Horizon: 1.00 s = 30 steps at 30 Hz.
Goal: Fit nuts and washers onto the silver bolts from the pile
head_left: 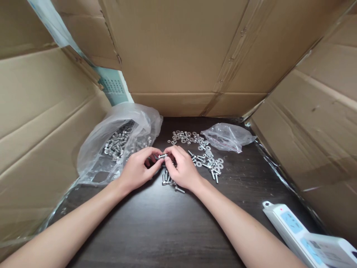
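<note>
Between my two hands, over the dark table (156,230), a silver bolt (162,156) lies level. My left hand (139,165) pinches one end of it with thumb and fingertips. At its other end, my right hand (181,165) closes thumb and forefinger; a nut or washer there is too small to make out. Several loose bolts (166,178) lie on the table just below my hands. More bolts (214,174), mixed with flat washers (219,163), are scattered right of my right hand. Behind it spreads a group of washers and nuts (184,137).
A clear plastic bag (92,149) full of bolts (117,144) stands open at the left. Another crumpled clear bag (230,136) lies at the back right. A white power strip (290,223) sits at the front right. Cardboard walls (181,48) enclose the table on three sides.
</note>
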Motion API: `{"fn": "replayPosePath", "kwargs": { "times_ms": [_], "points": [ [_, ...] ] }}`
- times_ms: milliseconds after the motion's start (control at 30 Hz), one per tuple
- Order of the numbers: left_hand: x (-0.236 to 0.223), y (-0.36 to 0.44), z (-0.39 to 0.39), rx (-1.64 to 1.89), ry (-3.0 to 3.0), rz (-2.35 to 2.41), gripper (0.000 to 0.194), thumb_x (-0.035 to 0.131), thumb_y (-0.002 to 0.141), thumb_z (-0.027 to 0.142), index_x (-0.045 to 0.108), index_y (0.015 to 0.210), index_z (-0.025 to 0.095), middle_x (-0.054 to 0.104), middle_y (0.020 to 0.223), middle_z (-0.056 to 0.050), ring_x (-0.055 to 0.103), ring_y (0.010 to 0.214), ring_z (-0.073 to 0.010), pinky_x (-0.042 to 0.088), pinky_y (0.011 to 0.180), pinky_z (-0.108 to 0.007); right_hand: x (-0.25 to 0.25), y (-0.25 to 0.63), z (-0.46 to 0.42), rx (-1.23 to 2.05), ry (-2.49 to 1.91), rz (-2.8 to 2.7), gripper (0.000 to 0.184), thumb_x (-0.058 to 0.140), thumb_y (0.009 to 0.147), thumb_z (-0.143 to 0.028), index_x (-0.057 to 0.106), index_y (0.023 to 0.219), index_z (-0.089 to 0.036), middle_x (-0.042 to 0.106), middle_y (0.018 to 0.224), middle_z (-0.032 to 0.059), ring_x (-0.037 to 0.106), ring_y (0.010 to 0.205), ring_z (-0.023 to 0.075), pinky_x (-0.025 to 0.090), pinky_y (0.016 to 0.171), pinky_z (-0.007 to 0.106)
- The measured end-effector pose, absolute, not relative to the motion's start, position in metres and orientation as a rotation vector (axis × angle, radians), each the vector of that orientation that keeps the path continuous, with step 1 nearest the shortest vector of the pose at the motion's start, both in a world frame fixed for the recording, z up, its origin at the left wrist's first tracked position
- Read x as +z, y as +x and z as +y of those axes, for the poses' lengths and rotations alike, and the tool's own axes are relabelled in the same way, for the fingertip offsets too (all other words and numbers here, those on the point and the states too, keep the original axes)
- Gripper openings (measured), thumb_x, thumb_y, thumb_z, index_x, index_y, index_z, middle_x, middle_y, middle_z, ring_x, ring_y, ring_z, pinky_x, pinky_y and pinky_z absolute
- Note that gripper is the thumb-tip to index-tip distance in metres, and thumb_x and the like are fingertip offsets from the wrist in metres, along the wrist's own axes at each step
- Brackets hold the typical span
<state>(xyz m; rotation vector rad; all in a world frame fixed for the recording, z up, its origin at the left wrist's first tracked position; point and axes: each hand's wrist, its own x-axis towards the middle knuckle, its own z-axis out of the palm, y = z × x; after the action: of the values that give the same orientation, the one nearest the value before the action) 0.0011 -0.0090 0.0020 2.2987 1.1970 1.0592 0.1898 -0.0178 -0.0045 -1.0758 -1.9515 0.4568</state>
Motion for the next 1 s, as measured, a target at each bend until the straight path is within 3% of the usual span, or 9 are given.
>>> {"fn": "replayPosePath", "kwargs": {
  "times_ms": [467,1000],
  "points": [
    [0.0033,-0.0003,-0.0078,1.059,2.315,1.191,0.014,0.065,0.095,0.032,0.068,0.099,0.018,0.071,0.08,-0.001,0.065,0.066,-0.0137,0.052,0.062,-0.023,-0.0053,0.1898,-0.0147,0.41,-0.944,-1.895,0.02,0.049,0.09,-0.009,0.063,0.096,-0.022,0.068,0.097,0.0061,0.059,0.096,0.0225,0.049,0.088,0.037],
    [0.0011,-0.0013,-0.0063,1.046,2.335,1.179,0.014,0.066,0.095,0.031,0.069,0.099,0.018,0.07,0.079,0.001,0.064,0.066,-0.0127,0.051,0.061,-0.021,-0.0065,0.1894,-0.0153,0.395,-0.916,-1.858,0.021,0.049,0.087,-0.01,0.06,0.101,-0.021,0.067,0.098,0.0059,0.059,0.094,0.0226,0.05,0.084,0.038]
  ]
}}
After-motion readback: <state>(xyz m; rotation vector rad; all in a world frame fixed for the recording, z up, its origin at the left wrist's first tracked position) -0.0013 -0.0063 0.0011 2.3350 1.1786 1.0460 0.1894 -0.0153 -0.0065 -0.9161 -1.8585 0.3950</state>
